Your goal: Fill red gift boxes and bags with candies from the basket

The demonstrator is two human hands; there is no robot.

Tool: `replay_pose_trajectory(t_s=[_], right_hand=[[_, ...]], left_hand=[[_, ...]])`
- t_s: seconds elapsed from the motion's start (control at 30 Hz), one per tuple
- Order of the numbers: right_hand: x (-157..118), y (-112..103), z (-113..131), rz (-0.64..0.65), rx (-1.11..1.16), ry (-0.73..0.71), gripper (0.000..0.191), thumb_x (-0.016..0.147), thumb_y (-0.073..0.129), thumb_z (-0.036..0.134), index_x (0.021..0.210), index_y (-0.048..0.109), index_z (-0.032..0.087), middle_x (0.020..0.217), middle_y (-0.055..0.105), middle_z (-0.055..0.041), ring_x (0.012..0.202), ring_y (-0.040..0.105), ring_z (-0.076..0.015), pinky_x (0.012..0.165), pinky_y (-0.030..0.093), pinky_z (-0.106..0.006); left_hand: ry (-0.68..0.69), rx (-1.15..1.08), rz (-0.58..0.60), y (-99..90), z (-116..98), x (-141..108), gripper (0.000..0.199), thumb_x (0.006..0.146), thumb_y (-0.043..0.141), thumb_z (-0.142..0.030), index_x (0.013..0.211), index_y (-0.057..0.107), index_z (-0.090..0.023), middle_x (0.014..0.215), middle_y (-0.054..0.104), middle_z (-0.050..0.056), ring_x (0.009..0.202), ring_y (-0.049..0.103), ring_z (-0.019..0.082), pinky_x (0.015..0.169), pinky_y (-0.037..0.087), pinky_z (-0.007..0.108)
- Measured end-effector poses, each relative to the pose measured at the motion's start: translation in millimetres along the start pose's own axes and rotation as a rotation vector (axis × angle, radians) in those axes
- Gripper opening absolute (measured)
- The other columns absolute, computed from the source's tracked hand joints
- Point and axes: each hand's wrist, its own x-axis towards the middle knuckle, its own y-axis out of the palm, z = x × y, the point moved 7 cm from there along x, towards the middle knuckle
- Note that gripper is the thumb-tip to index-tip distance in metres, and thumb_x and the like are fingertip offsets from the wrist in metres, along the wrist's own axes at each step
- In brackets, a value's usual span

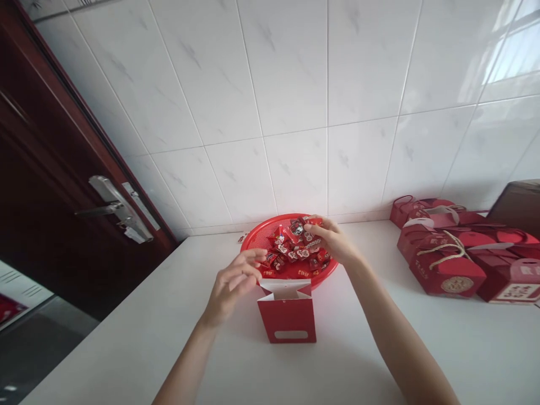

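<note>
A round red plastic basket (250, 241) holds wrapped candies (292, 252), mostly red with some pale printed patterns. My right hand (333, 239) reaches over its right side, thumb and fingers closed on a shiny wrapped candy (297, 228) at the back. In front of the basket stands a red paper box (287, 319), upright, its top unfolded and its white inner walls showing. My left hand (230, 284) is at the box's upper left, close to the basket rim, fingers apart and nothing visible in them. How deep the box is filled cannot be seen.
Several red gift boxes (447, 275), some with twine handles, are grouped on the white table (350, 349) at the right. Behind them sits a brown carton (517, 208). A tiled wall (295, 174) closes the back, and a dark door (50, 185) is at the left.
</note>
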Motion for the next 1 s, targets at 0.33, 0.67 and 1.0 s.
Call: replay_pose_trajectory(t_s=[0.33,0.67,1.0], right_hand=[[-50,46,39,0.291,-0.417,-0.125,0.021,0.089,0.066,0.04,0.097,0.066,0.021,0.079,0.064,0.0004,0.068,0.058,-0.0143,0.06,0.049,-0.025],[-66,74,32,0.397,-1.193,-0.319,0.016,0.097,0.048,0.014,0.093,0.062,0.021,0.089,0.06,-0.0037,0.07,0.051,-0.0139,0.057,0.036,-0.025],[-69,86,17,0.555,-1.168,-0.281,0.02,0.098,0.053,0.017,0.099,0.072,0.021,0.101,0.066,-0.0063,0.08,0.06,-0.0153,0.065,0.042,-0.027]], left_hand=[[-0.234,0.017,-0.041,43.2,31,-32,0.028,0.088,0.066,-0.043,0.103,0.078,-0.023,0.108,0.074,0.009,0.102,0.068,0.026,0.088,0.056,0.036],[-0.391,-0.114,0.085,45.4,43,-22,0.055,0.077,0.078,-0.042,0.127,0.069,-0.021,0.096,0.077,0.006,0.091,0.071,0.025,0.082,0.056,0.036],[-0.32,-0.198,0.134,49.9,36,-19,0.048,0.078,0.078,-0.041,0.12,0.073,-0.021,0.092,0.077,0.004,0.086,0.071,0.023,0.084,0.057,0.036]])
